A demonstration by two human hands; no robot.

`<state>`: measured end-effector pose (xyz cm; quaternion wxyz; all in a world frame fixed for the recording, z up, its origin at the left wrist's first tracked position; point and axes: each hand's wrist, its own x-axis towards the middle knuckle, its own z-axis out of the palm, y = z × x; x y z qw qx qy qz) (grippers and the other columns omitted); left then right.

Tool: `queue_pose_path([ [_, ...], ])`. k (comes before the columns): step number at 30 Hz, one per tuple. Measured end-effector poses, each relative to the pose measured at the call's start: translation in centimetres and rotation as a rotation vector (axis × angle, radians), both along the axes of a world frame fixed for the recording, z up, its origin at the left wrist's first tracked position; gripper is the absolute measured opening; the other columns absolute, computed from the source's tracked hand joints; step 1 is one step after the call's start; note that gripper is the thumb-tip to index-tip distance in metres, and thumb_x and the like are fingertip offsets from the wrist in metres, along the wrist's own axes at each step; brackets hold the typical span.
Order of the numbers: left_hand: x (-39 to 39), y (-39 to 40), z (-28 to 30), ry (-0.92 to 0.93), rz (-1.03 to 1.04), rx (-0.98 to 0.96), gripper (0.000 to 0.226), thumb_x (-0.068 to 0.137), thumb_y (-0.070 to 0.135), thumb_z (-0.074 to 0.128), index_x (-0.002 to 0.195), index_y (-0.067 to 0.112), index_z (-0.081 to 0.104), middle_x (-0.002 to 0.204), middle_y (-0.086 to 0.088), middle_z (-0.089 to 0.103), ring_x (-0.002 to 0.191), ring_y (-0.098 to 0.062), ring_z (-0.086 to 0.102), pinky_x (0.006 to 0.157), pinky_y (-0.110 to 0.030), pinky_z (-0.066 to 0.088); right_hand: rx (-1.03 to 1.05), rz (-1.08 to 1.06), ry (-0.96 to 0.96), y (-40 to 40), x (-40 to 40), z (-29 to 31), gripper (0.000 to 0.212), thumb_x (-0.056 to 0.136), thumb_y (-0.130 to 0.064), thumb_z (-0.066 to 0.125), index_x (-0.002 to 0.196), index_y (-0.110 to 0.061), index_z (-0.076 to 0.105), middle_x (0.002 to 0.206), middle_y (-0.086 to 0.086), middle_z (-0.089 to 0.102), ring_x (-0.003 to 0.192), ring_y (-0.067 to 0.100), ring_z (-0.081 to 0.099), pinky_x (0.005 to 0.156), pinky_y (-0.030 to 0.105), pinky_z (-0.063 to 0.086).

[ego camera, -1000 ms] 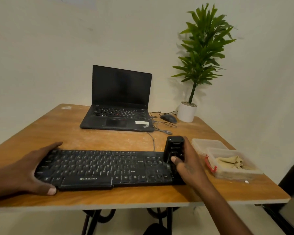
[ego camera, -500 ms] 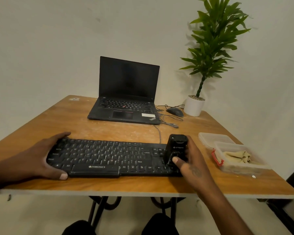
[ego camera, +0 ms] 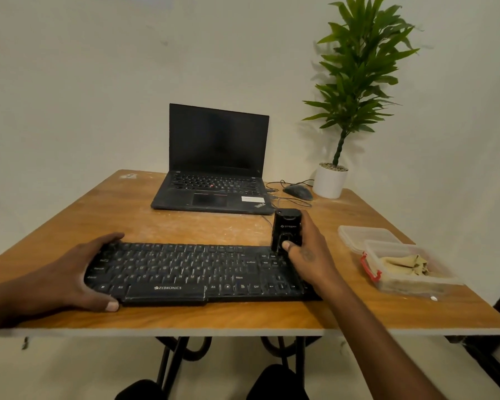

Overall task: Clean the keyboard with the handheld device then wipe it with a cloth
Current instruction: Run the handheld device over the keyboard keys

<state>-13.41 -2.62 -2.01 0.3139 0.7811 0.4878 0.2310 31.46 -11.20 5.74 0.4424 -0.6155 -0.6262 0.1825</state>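
A black keyboard (ego camera: 191, 269) lies along the front of the wooden table (ego camera: 185, 226). My left hand (ego camera: 72, 275) holds its left end, thumb at the front edge and fingers over the back edge. My right hand (ego camera: 309, 255) grips a small black handheld device (ego camera: 286, 229), which stands upright on the keyboard's far right corner, with my thumb on its front. A beige cloth (ego camera: 404, 264) lies crumpled in a clear plastic box (ego camera: 387, 284) to the right of the keyboard.
An open black laptop (ego camera: 214, 180) sits at the back middle, with a mouse (ego camera: 298, 192) and cables beside it. A potted plant (ego camera: 329, 183) stands at the back right corner. The box's lid (ego camera: 364, 235) lies behind the box.
My right hand has slid the device away from me, towards the back edge of the keyboard's right end. My left hand has stayed on the left end. The camera has shifted.
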Motion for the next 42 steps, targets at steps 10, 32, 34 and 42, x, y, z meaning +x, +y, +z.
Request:
queue_pose_path([
  [10,0.5,-0.7,0.5,0.0,0.029,0.01,0.13,0.035,0.059,0.101,0.144,0.065,0.03,0.139,0.008,0.048,0.12,-0.02,0.053,0.095,-0.048,0.05,-0.001,0.032,0.127,-7.0,-0.1,-1.7,0.059,0.091,0.006,0.061,0.118,-0.044,0.048,0.108,-0.038,0.063,0.106,-0.014,0.059,0.084,0.016,0.048],
  [32,1.5,-2.2,2.6,0.079,0.007,-0.068,0.127,0.037,0.069,0.095,0.143,0.064,0.026,0.141,0.017,0.042,0.122,-0.007,0.049,0.1,-0.037,0.047,-0.015,0.04,-0.186,0.6,-1.6,-0.2,0.059,0.091,-0.006,0.068,0.14,-0.02,0.038,0.126,0.002,0.064,0.114,0.021,0.06,0.078,0.029,0.045],
  [34,1.5,-2.3,2.6,0.065,0.009,-0.069,0.127,0.036,0.069,0.096,0.143,0.064,0.027,0.141,0.017,0.043,0.122,-0.008,0.05,0.1,-0.036,0.048,-0.035,0.064,-0.21,0.6,-1.1,0.3,0.058,0.092,-0.011,0.07,0.14,-0.019,0.04,0.132,0.001,0.061,0.12,0.02,0.057,0.085,0.027,0.045],
  [42,1.7,-2.3,2.8,0.082,0.013,-0.067,0.126,0.036,0.072,0.093,0.142,0.064,0.027,0.14,0.019,0.041,0.121,-0.004,0.049,0.098,-0.032,0.047,-0.04,0.201,-0.165,-1.7,0.2,1.4,0.057,0.086,-0.022,0.077,0.136,-0.03,0.051,0.117,-0.03,0.055,0.097,-0.021,0.052,0.074,0.003,0.042],
])
